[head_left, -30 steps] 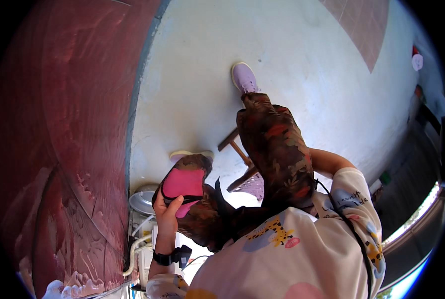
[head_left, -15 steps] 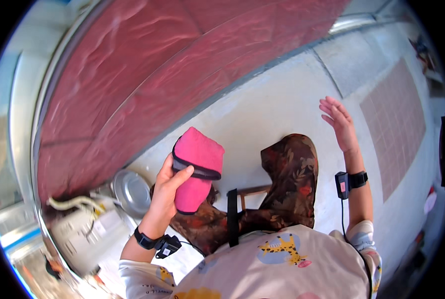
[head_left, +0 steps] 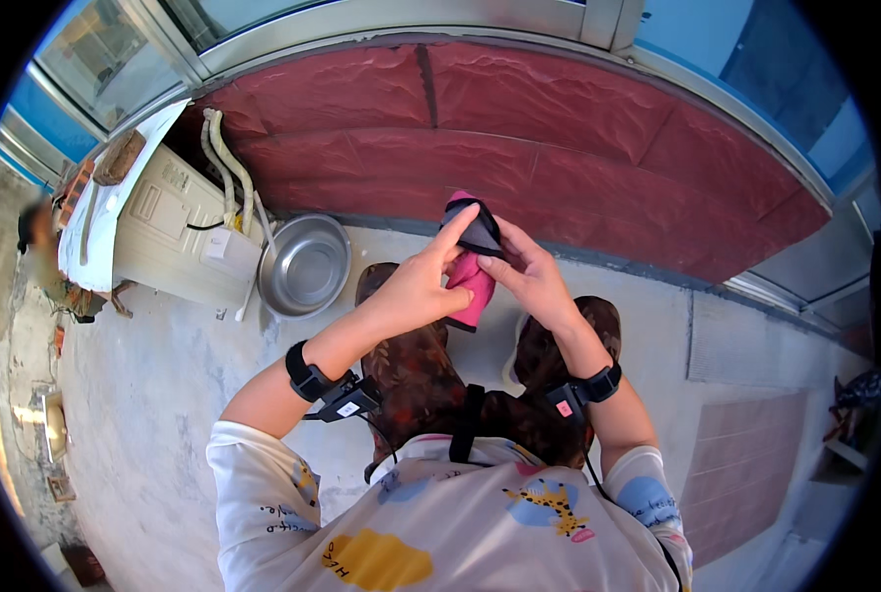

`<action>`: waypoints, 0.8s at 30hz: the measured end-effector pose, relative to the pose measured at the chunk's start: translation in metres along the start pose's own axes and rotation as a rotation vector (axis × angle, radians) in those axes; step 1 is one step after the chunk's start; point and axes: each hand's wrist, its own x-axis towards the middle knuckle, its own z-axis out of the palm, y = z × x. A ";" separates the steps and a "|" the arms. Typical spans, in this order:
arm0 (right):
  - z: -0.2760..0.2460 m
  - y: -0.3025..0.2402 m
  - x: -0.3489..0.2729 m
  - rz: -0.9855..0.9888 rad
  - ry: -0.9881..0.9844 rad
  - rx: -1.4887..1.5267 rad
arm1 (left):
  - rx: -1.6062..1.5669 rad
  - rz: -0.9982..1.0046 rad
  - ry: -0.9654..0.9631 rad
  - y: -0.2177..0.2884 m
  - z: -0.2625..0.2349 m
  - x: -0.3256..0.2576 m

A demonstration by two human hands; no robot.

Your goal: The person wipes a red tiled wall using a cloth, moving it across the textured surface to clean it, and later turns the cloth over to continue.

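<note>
In front of my knees, close to the red wall, both hands hold a folded pink cloth piece with black edging and a dark grey inner side. My left hand is on its left side, index finger stretched up along the dark part and thumb against the pink lower part. My right hand grips it from the right, thumb pressed near the black edge. The fingers behind the cloth are partly hidden. Its exact kind is not clear.
A shiny metal basin stands on the floor at the left, beside a white outdoor air-conditioner unit with wrapped pipes. A red stone-faced wall runs ahead, under windows. My knees in dark patterned trousers are below my hands.
My right hand has come in from the far right and taken hold of the pink cloth. My left hand has moved it to the right. The view has swung, showing the windows and more of the air-conditioner unit.
</note>
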 end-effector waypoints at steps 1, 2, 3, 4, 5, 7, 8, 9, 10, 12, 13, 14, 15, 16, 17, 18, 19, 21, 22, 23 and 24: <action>-0.010 0.010 0.001 0.163 0.024 0.041 | -0.016 0.001 0.012 -0.004 -0.006 0.001; -0.018 0.016 0.004 0.330 0.055 0.081 | 0.033 -0.016 0.014 -0.008 -0.015 0.001; -0.016 0.016 0.006 0.365 0.208 0.202 | 0.078 -0.044 0.005 -0.012 -0.022 0.002; -0.027 0.020 0.011 0.400 0.236 0.263 | -0.105 -0.073 0.015 -0.010 -0.029 0.003; -0.036 0.020 0.015 0.379 0.235 0.392 | -0.156 -0.140 0.046 -0.010 -0.040 0.004; -0.062 0.026 0.027 0.340 0.232 0.491 | -0.186 -0.233 0.134 -0.016 -0.058 0.010; -0.068 0.029 0.028 0.352 0.235 0.483 | -0.169 -0.263 0.195 -0.021 -0.063 0.015; -0.067 0.028 0.034 0.468 0.307 0.537 | -0.168 -0.312 0.219 -0.036 -0.068 0.021; -0.066 0.027 0.039 0.586 0.381 0.595 | -0.176 -0.318 0.225 -0.048 -0.070 0.028; -0.074 0.035 0.049 0.611 0.341 0.583 | -0.170 -0.386 0.190 -0.066 -0.071 0.039; -0.079 0.034 0.055 0.600 0.307 0.446 | -0.185 -0.409 0.130 -0.071 -0.069 0.044; -0.084 0.033 0.062 0.586 0.269 0.309 | -0.196 -0.413 0.143 -0.075 -0.068 0.050; -0.090 0.031 0.072 0.587 0.218 0.149 | -0.190 -0.436 0.087 -0.082 -0.065 0.055; -0.100 0.031 0.078 0.596 0.204 0.151 | -0.174 -0.460 0.028 -0.085 -0.061 0.060; -0.111 0.031 0.085 0.651 0.097 0.025 | -0.131 -0.483 -0.041 -0.089 -0.061 0.064; -0.113 0.032 0.095 0.701 -0.013 -0.109 | -0.144 -0.484 -0.028 -0.096 -0.060 0.064; -0.112 0.031 0.101 0.718 -0.070 -0.042 | -0.112 -0.486 -0.008 -0.103 -0.058 0.064; -0.102 0.029 0.108 0.732 -0.022 -0.008 | 0.148 -0.419 0.113 -0.115 -0.047 0.063; -0.095 0.028 0.112 0.738 0.037 0.034 | 0.138 -0.417 0.117 -0.118 -0.042 0.063; -0.088 0.028 0.113 0.743 0.036 -0.102 | 0.084 -0.394 0.123 -0.121 -0.037 0.063; -0.080 0.029 0.113 0.743 0.033 -0.113 | 0.032 -0.367 0.129 -0.121 -0.034 0.064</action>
